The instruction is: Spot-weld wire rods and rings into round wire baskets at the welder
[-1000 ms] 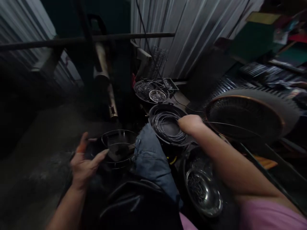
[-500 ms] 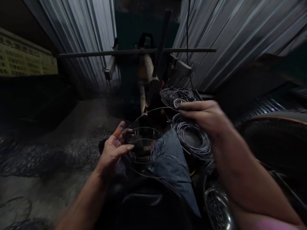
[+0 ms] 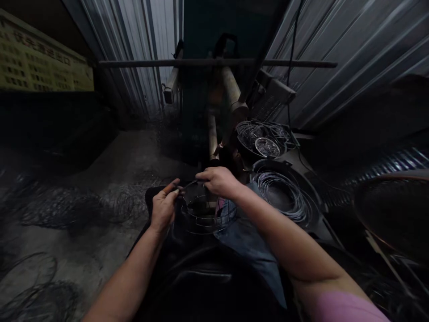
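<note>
A round wire frame of thin metal rings joined by short wires stands low between my arms, above my black apron. My left hand is closed, thumb and forefinger pinched on wire at the frame's upper left; an orange-brown wrap covers one finger. Close to its right, my right hand is closed palm-down on a thin wire ring at the top of the frame. Both hands' fingertips are dim, so exactly where each grips the wire is hard to see. The frame's far side is partly hidden by my right hand.
A machine with a copper-coloured tip and a horizontal bar stands ahead. At right are a tray of loose wire rings, a small bowl and a wire coil. Tangled wire frames lie on the left floor.
My right hand has moved left and down from beside the wire rings to the frame. My left hand's spread fingers have closed into a pinch. The view has shifted left.
</note>
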Tool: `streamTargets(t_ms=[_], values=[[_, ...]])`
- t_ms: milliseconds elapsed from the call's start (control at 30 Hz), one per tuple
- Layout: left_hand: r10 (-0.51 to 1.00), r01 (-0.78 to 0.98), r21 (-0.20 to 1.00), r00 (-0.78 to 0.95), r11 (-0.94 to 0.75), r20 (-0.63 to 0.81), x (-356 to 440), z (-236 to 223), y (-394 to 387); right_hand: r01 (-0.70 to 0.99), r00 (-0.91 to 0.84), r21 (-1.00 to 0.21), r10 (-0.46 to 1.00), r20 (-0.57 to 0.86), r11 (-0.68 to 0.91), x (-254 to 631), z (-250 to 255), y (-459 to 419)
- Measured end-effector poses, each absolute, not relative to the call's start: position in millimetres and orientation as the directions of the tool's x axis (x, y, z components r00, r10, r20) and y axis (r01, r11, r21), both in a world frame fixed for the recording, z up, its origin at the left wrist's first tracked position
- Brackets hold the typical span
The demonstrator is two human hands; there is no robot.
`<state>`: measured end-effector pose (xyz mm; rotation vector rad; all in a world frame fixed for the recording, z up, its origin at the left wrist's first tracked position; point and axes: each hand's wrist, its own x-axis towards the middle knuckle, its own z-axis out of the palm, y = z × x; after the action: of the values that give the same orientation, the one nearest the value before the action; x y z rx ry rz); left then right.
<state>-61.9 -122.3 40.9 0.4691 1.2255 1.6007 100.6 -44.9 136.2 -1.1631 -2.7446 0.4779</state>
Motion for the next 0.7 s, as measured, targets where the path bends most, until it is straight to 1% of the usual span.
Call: streamTargets(t_ms=[67,133,167,200,233,267,300,333,367,433,533,633,700], values=[[0.880,-0.543,0.839,-0.376,0.046,-0.291,-58.7,43.1,-123.1,0.621,-0.773,-0.299,0.629,-0.079,0.725,89.2,135.9,-51.1],[0.898,-0.502,0.864,-0.369,0.023,-0.238,-59.9,43.5,-124.1,0.602,-0.794,-0.289,0.598,-0.113,0.744,84.9,137.3,-53.8],[0.921,-0.420,0.907,-0.345,0.020,-0.180,-61.8,42.4,-124.0,0.614,-0.783,-0.293,0.611,-0.113,0.733,86.1,138.8,-52.7],[0.945,-0.294,0.956,-0.304,0.025,-0.118,-64.2,40.4,-123.2,0.633,-0.764,-0.307,0.637,-0.100,0.711,89.1,140.5,-50.1],[0.966,-0.135,0.990,-0.246,0.040,-0.073,-66.3,37.5,-121.6,0.654,-0.738,-0.332,0.671,-0.078,0.680,93.6,142.1,-46.2],[0.982,0.032,0.998,-0.182,0.061,-0.055,-67.8,33.9,-119.3,0.670,-0.704,-0.372,0.708,-0.047,0.642,98.9,143.3,-41.6],[0.990,0.183,0.980,-0.132,0.082,-0.059,-68.6,30.2,-116.4,0.680,-0.666,-0.420,0.746,-0.011,0.601,104.4,144.1,-36.9],[0.993,0.298,0.950,-0.102,0.093,-0.065,-68.6,26.7,-113.1,0.681,-0.625,-0.470,0.780,0.026,0.561,109.4,144.3,-32.9],[0.995,0.373,0.924,-0.079,0.088,-0.063,-68.2,24.3,-109.7,0.672,-0.590,-0.516,0.805,0.061,0.531,113.7,144.3,-29.8],[0.999,0.445,0.895,-0.039,0.041,-0.026,-67.7,24.7,-103.0,0.628,-0.557,-0.596,0.824,0.106,0.501,120.1,144.6,-26.6],[0.997,0.499,0.865,-0.024,-0.057,0.080,-71.5,42.8,-94.0,0.509,-0.561,-0.717,0.815,0.144,0.477,128.8,149.1,-24.6],[0.973,0.608,0.774,-0.008,-0.177,0.229,-77.4,72.2,-85.9,0.370,-0.523,-0.838,0.835,0.168,0.401,143.5,153.8,-19.4],[0.946,0.663,0.703,0.027,-0.258,0.322,-78.1,86.8,-81.2,0.308,-0.476,-0.888,0.864,0.167,0.341,155.5,151.6,-15.2]])
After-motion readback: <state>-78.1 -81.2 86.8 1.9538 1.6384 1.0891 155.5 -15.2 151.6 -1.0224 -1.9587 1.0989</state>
